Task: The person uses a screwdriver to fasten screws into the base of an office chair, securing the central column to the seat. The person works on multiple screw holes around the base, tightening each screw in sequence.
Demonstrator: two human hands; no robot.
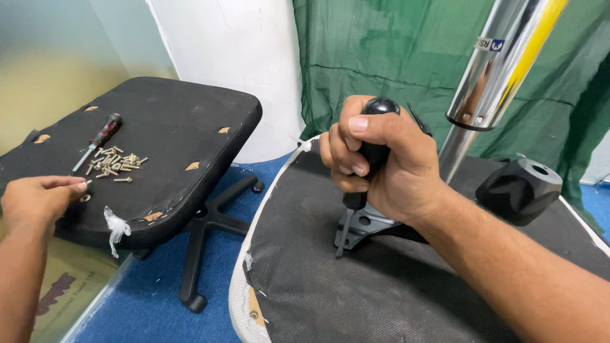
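My right hand (381, 162) grips the black handle of a screwdriver (367, 166), held upright with its tip down on the underside of an upturned chair seat (318, 279), beside a grey metal bracket (367, 223). My left hand (39, 197) reaches over another upturned black seat (171, 127) at the left, fingers pinched together near a small screw; whether it holds one I cannot tell. A pile of brass screws (114, 164) and a red-handled screwdriver (96, 141) lie on that seat just beyond the left hand.
A chrome gas-lift column (492, 70) rises at the upper right, with a black plastic cap (520, 189) beside it. A black star-shaped chair base (206, 222) stands on blue carpet (146, 305). Green cloth (394, 51) hangs behind.
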